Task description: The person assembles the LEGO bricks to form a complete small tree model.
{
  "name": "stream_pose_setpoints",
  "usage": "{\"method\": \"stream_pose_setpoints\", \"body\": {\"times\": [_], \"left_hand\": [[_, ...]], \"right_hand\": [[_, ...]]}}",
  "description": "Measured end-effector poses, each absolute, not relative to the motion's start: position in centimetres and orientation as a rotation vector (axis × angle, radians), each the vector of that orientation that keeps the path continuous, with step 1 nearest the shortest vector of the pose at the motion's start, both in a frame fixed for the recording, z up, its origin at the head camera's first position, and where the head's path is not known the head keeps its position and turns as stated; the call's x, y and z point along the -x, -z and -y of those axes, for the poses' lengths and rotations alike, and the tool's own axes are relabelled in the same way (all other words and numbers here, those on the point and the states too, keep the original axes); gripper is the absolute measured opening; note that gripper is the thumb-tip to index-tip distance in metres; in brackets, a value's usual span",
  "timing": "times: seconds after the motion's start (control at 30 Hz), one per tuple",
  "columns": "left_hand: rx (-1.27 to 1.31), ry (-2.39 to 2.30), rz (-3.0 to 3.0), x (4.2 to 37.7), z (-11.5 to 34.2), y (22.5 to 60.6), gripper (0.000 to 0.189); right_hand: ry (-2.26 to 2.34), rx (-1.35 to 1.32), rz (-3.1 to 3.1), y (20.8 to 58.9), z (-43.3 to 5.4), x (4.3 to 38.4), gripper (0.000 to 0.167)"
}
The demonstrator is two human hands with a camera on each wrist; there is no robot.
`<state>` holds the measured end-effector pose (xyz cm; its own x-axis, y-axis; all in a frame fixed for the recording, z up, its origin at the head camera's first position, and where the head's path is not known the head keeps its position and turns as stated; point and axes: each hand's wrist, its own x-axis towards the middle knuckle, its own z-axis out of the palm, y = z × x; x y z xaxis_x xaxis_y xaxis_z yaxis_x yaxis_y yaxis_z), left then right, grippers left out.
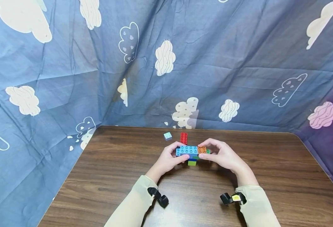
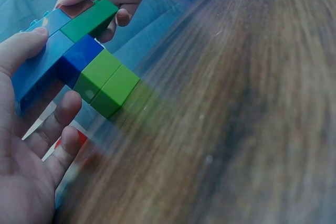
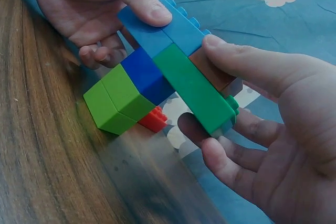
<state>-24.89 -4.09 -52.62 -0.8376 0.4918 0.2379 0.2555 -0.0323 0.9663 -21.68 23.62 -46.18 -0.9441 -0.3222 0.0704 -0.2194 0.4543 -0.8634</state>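
A T-shaped stack of toy building bricks stands between the hands. Its lower column is lime green bricks (image 3: 116,100) with a dark blue brick (image 3: 148,77) above. Across that lie a light blue brick and a green brick (image 3: 197,90) end to end, topped by another light blue brick (image 1: 188,148) and an orange brick (image 1: 202,149). My left hand (image 1: 167,160) grips the light blue end, thumb on its near side. My right hand (image 1: 225,157) pinches the orange brick, with thumb near and fingers behind; its lower fingers sit close to the green brick's end.
Behind the stack a red brick (image 1: 184,137) lies on the brown wooden table (image 1: 112,186). A small pale blue brick (image 1: 167,136) is left of it, near the table's back edge. A blue cloud-print cloth (image 1: 206,78) hangs behind the table and along its sides.
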Motion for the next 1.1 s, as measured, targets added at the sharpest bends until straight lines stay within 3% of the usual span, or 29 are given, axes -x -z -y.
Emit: {"method": "stream_pose_setpoints", "body": {"times": [1.1], "left_hand": [[-0.801, -1.904, -2.121, 24.8, 4.2, 51.9, 0.037]], "right_hand": [[1.390, 0.556, -2.736, 43.4, -25.3, 20.3, 0.046]]}}
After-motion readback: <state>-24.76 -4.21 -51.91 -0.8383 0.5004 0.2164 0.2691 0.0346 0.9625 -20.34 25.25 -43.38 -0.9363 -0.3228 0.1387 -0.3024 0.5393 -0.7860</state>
